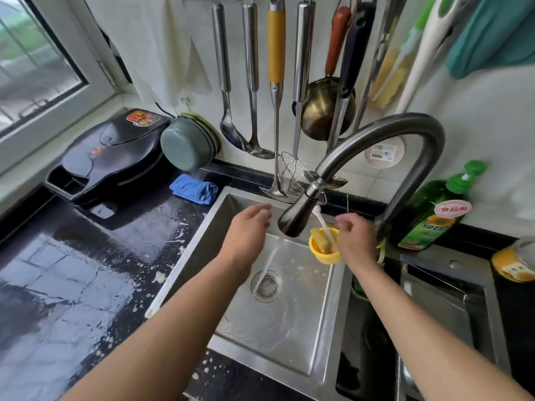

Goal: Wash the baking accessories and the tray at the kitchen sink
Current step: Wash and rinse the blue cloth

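Note:
A small yellow cup (322, 254) hangs over the right side of the steel sink (185, 264), with a white-handled sponge brush (323, 227) standing in it. My right hand (357, 241) is against the cup's right side with curled fingers and seems to hold it; the grip itself is hidden. My left hand (249, 230) hovers palm down over the sink, fingers relaxed and holding nothing, just left of the faucet head (295, 218). Water (269, 261) runs from the faucet onto the drain (267, 286). No tray is in view.
A wet black counter (72, 285) with foam specks lies to the left, carrying a black electric griddle (110, 151), a green pot (186, 146) and a blue cloth (194, 189). Ladles and strainers (276, 82) hang on the wall. A green detergent bottle (434, 209) stands to the right.

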`<state>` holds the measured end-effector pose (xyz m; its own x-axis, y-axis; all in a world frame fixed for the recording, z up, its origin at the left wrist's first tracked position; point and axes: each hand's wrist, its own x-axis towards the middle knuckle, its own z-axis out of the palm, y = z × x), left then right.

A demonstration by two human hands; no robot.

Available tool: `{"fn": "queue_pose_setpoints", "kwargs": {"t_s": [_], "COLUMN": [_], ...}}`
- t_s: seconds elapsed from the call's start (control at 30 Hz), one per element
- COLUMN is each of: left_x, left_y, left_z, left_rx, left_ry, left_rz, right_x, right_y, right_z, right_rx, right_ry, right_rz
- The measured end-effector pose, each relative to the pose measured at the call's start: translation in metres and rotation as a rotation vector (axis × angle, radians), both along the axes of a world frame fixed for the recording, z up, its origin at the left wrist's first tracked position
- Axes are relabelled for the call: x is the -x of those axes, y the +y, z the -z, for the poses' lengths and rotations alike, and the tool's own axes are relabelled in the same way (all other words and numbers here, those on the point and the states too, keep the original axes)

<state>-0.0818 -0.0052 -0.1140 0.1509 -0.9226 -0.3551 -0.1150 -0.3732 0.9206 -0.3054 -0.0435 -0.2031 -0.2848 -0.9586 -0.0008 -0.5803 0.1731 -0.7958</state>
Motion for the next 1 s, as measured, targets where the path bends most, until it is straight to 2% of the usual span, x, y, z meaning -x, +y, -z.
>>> {"fn": "queue_pose_setpoints", "kwargs": {"t_s": [0.1,0.2,0.33,0.47,0.63,0.7,0.8,1.0], "left_x": [-0.007,0.000,0.005,-0.012,-0.010,0.006,0.022,0.005], "left_y": [0.001,0.008,-0.001,-0.006,-0.022,-0.026,-0.021,-0.001], "left_z": [0.043,0.078,0.093,0.047,-0.077,-0.104,-0.098,-0.006], "left_rx": [-0.401,-0.549,-0.607,-0.614,-0.470,-0.435,-0.439,-0.556], "left_ry": [0.412,0.496,0.601,0.551,0.504,0.467,0.439,0.163], "left_rz": [-0.279,-0.308,-0.324,-0.259,0.045,0.151,0.147,0.002], "right_x": [-0.009,-0.022,-0.030,-0.022,-0.020,-0.019,-0.014,-0.007], "right_y": [0.016,0.029,0.044,0.059,0.063,0.061,0.060,0.068], "right_z": [-0.030,-0.044,-0.031,-0.013,0.000,0.000,0.004,0.018], "right_rx": [0.061,0.009,-0.196,-0.342,-0.465,-0.471,-0.459,-0.496], "right_ry": [-0.306,-0.390,-0.444,-0.478,-0.437,-0.435,-0.395,-0.368], "right_rz": [-0.037,-0.053,0.001,0.069,0.026,0.028,0.030,0.042]}}
